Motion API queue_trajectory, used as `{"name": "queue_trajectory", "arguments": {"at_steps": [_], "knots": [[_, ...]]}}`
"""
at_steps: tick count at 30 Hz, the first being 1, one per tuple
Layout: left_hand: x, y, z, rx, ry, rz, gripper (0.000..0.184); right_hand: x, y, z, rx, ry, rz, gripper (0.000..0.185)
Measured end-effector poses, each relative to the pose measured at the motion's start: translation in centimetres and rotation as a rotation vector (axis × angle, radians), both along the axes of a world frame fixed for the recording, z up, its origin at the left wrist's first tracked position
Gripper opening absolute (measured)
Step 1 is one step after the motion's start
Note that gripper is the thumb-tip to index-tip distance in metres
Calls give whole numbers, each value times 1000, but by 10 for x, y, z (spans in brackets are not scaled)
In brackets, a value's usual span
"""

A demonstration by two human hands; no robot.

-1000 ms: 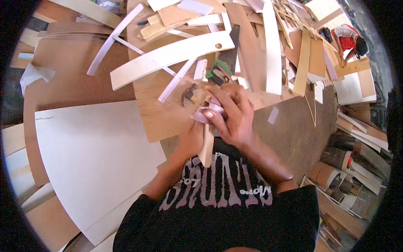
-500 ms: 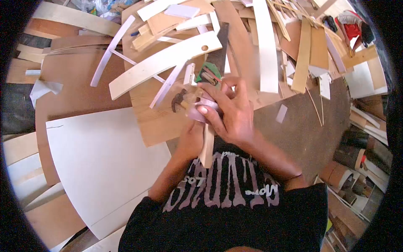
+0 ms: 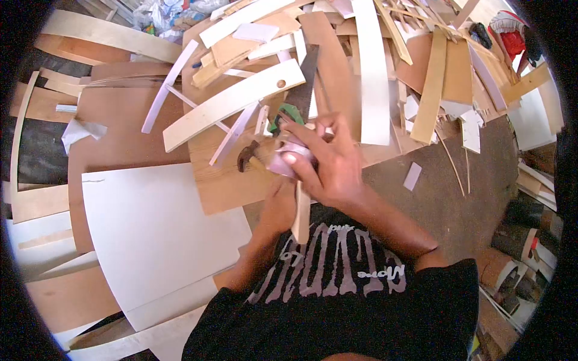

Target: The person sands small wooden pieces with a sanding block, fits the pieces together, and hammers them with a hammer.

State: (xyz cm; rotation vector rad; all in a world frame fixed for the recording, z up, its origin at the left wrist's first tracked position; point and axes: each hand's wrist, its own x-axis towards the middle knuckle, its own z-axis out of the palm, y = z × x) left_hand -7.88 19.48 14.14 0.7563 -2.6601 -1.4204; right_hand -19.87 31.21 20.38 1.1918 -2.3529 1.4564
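My left hand [image 3: 279, 203] is closed around a pale wooden strip [image 3: 302, 219], whose lower end points toward my shirt. At the strip's upper end, my right hand [image 3: 337, 161] pinches a pinkish, curled piece [image 3: 283, 165] between thumb and fingers. Blur and the fingers hide what exactly that piece is. Just beyond the hands lies a handsaw [image 3: 304, 78] with a green handle [image 3: 291, 113]. To their left a claw hammer [image 3: 245, 157] rests on the brown board, its handle partly behind the hands.
A curved white board with a hole [image 3: 229, 105] lies across a light purple H-shaped frame [image 3: 171, 84]. Wood offcuts pile up at the back, beside a long white strip [image 3: 373, 78]. A large white panel [image 3: 162, 234] lies left. Another person [image 3: 512, 36] is at far right.
The whole view has shifted slightly, so the boards appear lower. My hands stay together on the strip and the pinkish piece, with small, blurred movement around the right fingers.
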Motion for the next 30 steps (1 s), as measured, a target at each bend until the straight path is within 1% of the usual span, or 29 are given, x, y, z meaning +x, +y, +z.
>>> {"name": "queue_trajectory", "arguments": {"at_steps": [1,2,3,4,6,7,8,9,10,11,12,13,14,15,16,18,19,20,21,23,25,26,28,30], "knots": [[-2,6,6,-96,69,-33,39,-2,4,3,-3,-18,10,41],[-2,6,19,-95,59,-24,39,-3,12,-4,-1,-27,19,41],[-4,4,31,45,-89,-19,39,-7,20,-14,-14,6,30,41],[-10,10,33,88,-191,-29,36,-13,25,-20,-31,50,45,41],[-23,21,37,160,-402,-58,41,-14,28,-16,-2,-20,71,42],[-32,45,13,42,44,143,37,-14,23,-7,-61,10,83,42],[-19,39,8,28,101,137,38,-14,22,2,-118,37,90,42],[-12,34,20,13,158,129,40,-12,25,7,-104,27,85,42],[-5,30,31,-4,214,121,42,-13,31,1,-108,17,86,42],[-8,21,45,90,2,58,41,-19,36,-11,-95,46,97,42],[-13,19,49,109,-167,34,41,-24,36,-22,-85,82,109,42],[-17,16,53,119,-338,-4,41,-24,35,-23,-64,60,73,41],[-19,23,42,118,-342,-10,41,-22,35,-19,-64,57,67,41],[-18,34,22,60,-26,48,41,-18,35,-3,-61,12,72,40],[-18,32,27,54,71,50,42,-15,37,5,-58,-28,81,40],[-18,29,37,36,260,44,45,-15,42,-2,-69,-18,63,40],[-18,22,53,91,18,77,42,-17,45,-9,-63,-19,60,40],[-20,20,53,118,-98,92,41,-20,45,-13,-60,-14,52,41],[-21,18,53,142,-218,103,41,-26,42,-13,-53,53,68,42],[-15,25,25,20,54,65,43,-20,33,6,-51,56,73,41],[-15,20,35,94,159,78,44,-19,32,13,-47,63,88,42],[-15,18,40,131,211,81,45,-18,34,8,-47,61,95,42],[-18,6,65,275,-123,132,42,-23,31,-5,7,39,80,43],[-18,11,60,490,-380,281,42,-20,22,-2,-32,40,82,41]]}}
